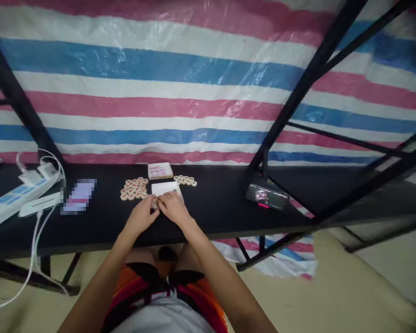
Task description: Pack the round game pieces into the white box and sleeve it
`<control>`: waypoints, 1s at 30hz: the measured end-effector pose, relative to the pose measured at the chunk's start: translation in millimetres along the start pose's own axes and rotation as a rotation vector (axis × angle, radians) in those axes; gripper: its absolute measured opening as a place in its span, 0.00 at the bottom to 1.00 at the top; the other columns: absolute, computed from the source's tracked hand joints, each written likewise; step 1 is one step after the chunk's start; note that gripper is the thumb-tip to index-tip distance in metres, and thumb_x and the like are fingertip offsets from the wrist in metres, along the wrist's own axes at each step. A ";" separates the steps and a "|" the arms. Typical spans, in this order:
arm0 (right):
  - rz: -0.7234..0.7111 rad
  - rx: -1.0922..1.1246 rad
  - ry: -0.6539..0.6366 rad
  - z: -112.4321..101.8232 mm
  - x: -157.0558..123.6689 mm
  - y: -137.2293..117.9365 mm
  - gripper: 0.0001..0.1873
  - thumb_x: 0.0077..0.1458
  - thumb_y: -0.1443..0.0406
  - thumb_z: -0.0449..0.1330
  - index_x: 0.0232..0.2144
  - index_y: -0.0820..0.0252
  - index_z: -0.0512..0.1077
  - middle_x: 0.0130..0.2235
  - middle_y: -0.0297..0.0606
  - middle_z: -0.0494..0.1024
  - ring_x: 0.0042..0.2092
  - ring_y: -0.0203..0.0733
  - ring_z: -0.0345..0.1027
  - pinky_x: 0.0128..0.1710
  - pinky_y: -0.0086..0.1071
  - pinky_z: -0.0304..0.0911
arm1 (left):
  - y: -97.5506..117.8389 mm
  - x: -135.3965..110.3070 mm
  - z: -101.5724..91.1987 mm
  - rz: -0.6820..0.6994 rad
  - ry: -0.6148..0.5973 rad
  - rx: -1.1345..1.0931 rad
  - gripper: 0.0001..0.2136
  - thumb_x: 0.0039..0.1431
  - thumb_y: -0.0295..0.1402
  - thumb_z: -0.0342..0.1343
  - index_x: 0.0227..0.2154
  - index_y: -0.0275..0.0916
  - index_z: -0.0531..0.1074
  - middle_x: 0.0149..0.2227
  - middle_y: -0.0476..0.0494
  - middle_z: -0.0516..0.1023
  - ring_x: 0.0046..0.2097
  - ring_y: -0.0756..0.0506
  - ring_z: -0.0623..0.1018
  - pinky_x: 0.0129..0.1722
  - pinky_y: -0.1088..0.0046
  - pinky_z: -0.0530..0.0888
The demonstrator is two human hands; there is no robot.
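A striped plastic sheet (166, 74) in red, white and blue forms the backdrop. In front of it stands a long black counter (211, 212), with a black metal frame (291, 97) rising at its right-hand side. A white power strip (17, 199) with plugs and cables lies at the left end of the counter.

The person's left hand (143, 215) and right hand (174, 207) meet at the near edge of a white tray (162, 187). Fingers of both are bent inward, nearly closed. The left fingertips are at small pale pieces (154, 203) at the tray's near left corner; whether they grip these cannot be told. The right hand covers part of the tray, its hold likewise unclear.

A dark phone (266, 196) with a lit screen lies well to the right. Directly behind the tray sits a flat printed box (160, 171). Round red-marked discs (131, 189) lie grouped left of the tray; fewer dark-marked discs (187, 180) lie at its far right.
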State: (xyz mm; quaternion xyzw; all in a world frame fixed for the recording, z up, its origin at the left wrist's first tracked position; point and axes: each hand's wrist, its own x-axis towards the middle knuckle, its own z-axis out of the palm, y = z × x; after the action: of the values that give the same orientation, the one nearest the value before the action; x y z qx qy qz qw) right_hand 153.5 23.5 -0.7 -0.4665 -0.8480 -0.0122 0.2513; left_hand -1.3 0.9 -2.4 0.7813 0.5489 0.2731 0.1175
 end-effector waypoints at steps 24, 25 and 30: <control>0.332 -0.078 0.159 -9.3 -10.6 28.3 0.19 0.65 0.63 0.44 0.32 0.62 0.72 0.28 0.39 0.76 0.33 0.38 0.69 0.38 0.29 0.53 | -0.1 -0.4 1.9 0.082 0.010 0.127 0.11 0.59 0.34 0.48 0.39 0.38 0.72 0.37 0.42 0.73 0.41 0.43 0.73 0.41 0.68 0.69; 0.350 -0.057 0.173 -9.4 -11.1 30.7 0.20 0.66 0.63 0.42 0.32 0.62 0.72 0.29 0.39 0.77 0.33 0.38 0.69 0.38 0.28 0.54 | 0.2 -0.5 1.8 0.078 0.006 0.130 0.11 0.60 0.35 0.48 0.39 0.38 0.72 0.37 0.42 0.73 0.41 0.43 0.73 0.41 0.68 0.69; 0.367 0.017 0.219 -8.1 -12.3 39.4 0.22 0.66 0.66 0.38 0.36 0.60 0.73 0.34 0.40 0.78 0.39 0.38 0.71 0.41 0.28 0.57 | 0.7 -0.9 2.3 0.077 0.008 0.163 0.15 0.60 0.35 0.48 0.47 0.37 0.71 0.40 0.41 0.74 0.43 0.43 0.73 0.44 0.67 0.69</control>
State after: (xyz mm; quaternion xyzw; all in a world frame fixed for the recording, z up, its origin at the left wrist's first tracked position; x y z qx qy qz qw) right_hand 193.7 34.0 -7.5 -0.6067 -0.7167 -0.0099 0.3437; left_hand 0.3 0.1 -4.3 0.8075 0.5395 0.2350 0.0406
